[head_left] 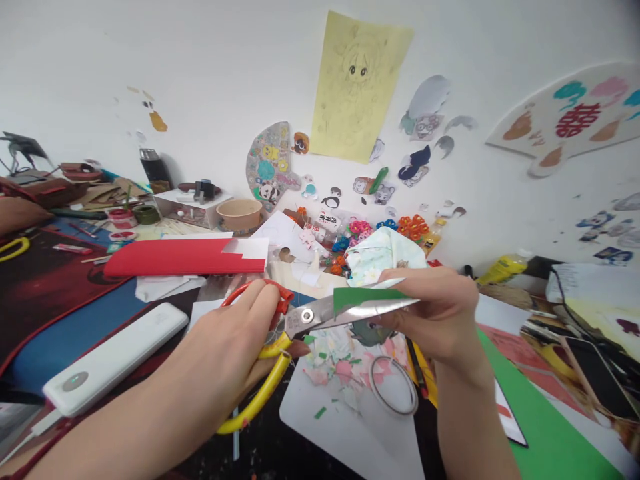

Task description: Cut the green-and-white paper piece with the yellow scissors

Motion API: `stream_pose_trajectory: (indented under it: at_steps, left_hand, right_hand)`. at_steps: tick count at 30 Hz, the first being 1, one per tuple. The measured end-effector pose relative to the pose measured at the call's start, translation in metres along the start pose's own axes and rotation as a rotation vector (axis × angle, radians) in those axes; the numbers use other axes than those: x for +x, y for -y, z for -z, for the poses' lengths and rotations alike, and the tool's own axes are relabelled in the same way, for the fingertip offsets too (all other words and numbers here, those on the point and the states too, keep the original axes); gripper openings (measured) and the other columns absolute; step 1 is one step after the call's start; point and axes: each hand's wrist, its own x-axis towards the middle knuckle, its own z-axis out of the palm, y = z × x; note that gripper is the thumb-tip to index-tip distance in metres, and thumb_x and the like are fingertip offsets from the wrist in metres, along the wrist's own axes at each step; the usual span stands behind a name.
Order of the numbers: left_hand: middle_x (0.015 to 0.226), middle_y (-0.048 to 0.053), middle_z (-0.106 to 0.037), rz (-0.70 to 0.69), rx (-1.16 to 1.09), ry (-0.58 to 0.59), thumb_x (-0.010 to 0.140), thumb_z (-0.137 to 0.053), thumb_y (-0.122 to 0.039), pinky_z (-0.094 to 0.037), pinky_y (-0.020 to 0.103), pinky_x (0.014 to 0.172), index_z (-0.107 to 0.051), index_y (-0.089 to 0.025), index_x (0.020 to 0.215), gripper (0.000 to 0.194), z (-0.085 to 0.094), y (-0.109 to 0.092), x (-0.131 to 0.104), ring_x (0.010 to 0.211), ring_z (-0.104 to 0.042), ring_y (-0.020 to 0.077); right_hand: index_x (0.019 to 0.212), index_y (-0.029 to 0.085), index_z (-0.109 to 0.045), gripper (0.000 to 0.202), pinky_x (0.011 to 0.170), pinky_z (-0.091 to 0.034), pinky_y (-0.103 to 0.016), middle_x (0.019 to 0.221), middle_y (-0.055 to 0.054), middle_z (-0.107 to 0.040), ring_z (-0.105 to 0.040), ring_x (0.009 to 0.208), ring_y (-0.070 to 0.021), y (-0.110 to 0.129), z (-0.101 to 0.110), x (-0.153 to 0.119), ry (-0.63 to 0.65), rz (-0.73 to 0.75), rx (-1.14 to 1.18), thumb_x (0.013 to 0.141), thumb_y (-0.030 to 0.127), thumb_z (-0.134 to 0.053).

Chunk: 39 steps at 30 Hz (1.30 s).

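Observation:
Scissors (307,316) with one red and one yellow handle are in my left hand (227,337), its fingers wrapped round the handles. The blades point right and lie around a small green paper piece (363,297). My right hand (435,307) pinches the right end of that piece near the blade tips. Beneath the scissors, small pink, white and green paper scraps (345,370) lie on a white sheet (345,427), with a silver ring (393,385) at their right.
A white power bank (117,357) lies at the left, below a red corrugated piece (175,257). Green card (555,433) and a phone (597,373) are at the right. Flowers, bottles and a beige bowl (239,215) stand along the wall. Another person's hand (23,215) is far left.

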Motion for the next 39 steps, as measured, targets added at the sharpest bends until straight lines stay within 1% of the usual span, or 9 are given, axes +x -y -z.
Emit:
stream_pose_trajectory:
  at_steps: [7,13,21,25,31,33,35,37,39]
  left_hand:
    - [0.108,0.010,-0.065,-0.031,0.011,0.023,0.094,-0.048,-0.031,-0.051,0.040,0.071,-0.045,-0.022,0.111,0.020,-0.004,0.005,-0.004,0.090,-0.070,0.0309]
    - [0.097,0.006,-0.063,-0.089,0.046,-0.035,0.095,-0.050,-0.031,-0.047,0.035,0.064,-0.045,-0.023,0.103,0.012,-0.005,0.006,-0.003,0.079,-0.069,0.0263]
    - [0.105,0.009,-0.066,-0.088,0.071,-0.026,0.098,-0.048,-0.038,-0.049,0.038,0.062,-0.048,-0.023,0.105,0.017,-0.005,0.009,-0.002,0.078,-0.071,0.0289]
    - [0.091,0.008,-0.065,-0.067,0.095,-0.020,0.096,-0.049,-0.046,-0.045,0.038,0.057,-0.050,-0.022,0.098,0.025,0.003,0.006,0.001,0.066,-0.067,0.0285]
    - [0.095,0.011,-0.070,-0.140,0.034,-0.127,0.090,-0.061,-0.054,-0.049,0.038,0.067,-0.058,-0.021,0.094,0.034,0.003,0.016,0.006,0.082,-0.068,0.0315]
    - [0.104,0.012,-0.073,-0.106,-0.026,-0.135,0.087,-0.065,-0.053,-0.050,0.036,0.071,-0.062,-0.021,0.102,0.035,0.001,0.029,0.003,0.086,-0.070,0.0313]
    - [0.100,0.008,-0.075,-0.021,-0.092,-0.156,0.088,-0.066,-0.052,-0.048,0.032,0.067,-0.065,-0.023,0.105,0.034,-0.001,0.042,-0.001,0.082,-0.070,0.0289]
    - [0.080,0.001,-0.073,0.067,-0.158,-0.190,0.086,-0.068,-0.049,-0.043,0.028,0.058,-0.067,-0.026,0.099,0.027,-0.001,0.052,-0.004,0.064,-0.064,0.0232]
    - [0.059,-0.003,-0.064,0.155,-0.258,-0.292,0.080,-0.074,-0.049,-0.034,0.027,0.049,-0.067,-0.026,0.088,0.025,0.001,0.052,-0.003,0.047,-0.052,0.0181]
  right_hand:
    - [0.084,0.021,-0.082,0.010,0.051,-0.042,-0.028,0.062,-0.001,-0.069,-0.056,0.055,-0.0139,0.002,0.003,0.000,0.031,0.014,-0.037,0.081,0.012,-0.080]
    - [0.083,0.020,-0.081,0.011,0.051,-0.042,-0.029,0.063,-0.001,-0.069,-0.057,0.056,-0.0135,0.004,0.006,0.000,0.053,0.007,-0.061,0.080,0.009,-0.081]
    - [0.081,0.022,-0.080,0.011,0.056,-0.043,-0.029,0.061,0.000,-0.066,-0.056,0.058,-0.0135,0.007,0.009,-0.001,0.056,-0.029,-0.077,0.082,0.011,-0.080]
    - [0.080,0.021,-0.079,0.009,0.055,-0.043,-0.029,0.064,0.000,-0.069,-0.056,0.058,-0.0132,0.007,0.011,-0.001,0.081,-0.053,-0.087,0.083,0.012,-0.079]
    - [0.066,0.017,-0.073,0.017,0.052,-0.036,-0.029,0.058,0.001,-0.060,-0.048,0.057,-0.0120,0.004,0.013,0.000,0.030,-0.145,-0.122,0.080,0.015,-0.083]
    - [0.061,0.017,-0.070,0.024,0.051,-0.035,-0.029,0.056,0.001,-0.057,-0.047,0.056,-0.0117,0.000,0.015,0.000,-0.014,-0.187,-0.142,0.079,0.020,-0.085]
    - [0.056,0.017,-0.067,0.030,0.050,-0.033,-0.029,0.054,0.002,-0.053,-0.044,0.055,-0.0114,-0.005,0.017,-0.001,-0.079,-0.254,-0.129,0.078,0.025,-0.086]
    - [0.053,0.018,-0.064,0.035,0.050,-0.032,-0.029,0.052,0.003,-0.050,-0.041,0.054,-0.0109,-0.011,0.018,-0.001,-0.155,-0.331,-0.077,0.076,0.029,-0.087]
    - [0.052,0.018,-0.063,0.036,0.049,-0.033,-0.029,0.052,0.003,-0.048,-0.041,0.053,-0.0108,-0.017,0.017,-0.001,-0.216,-0.386,-0.002,0.073,0.031,-0.089]
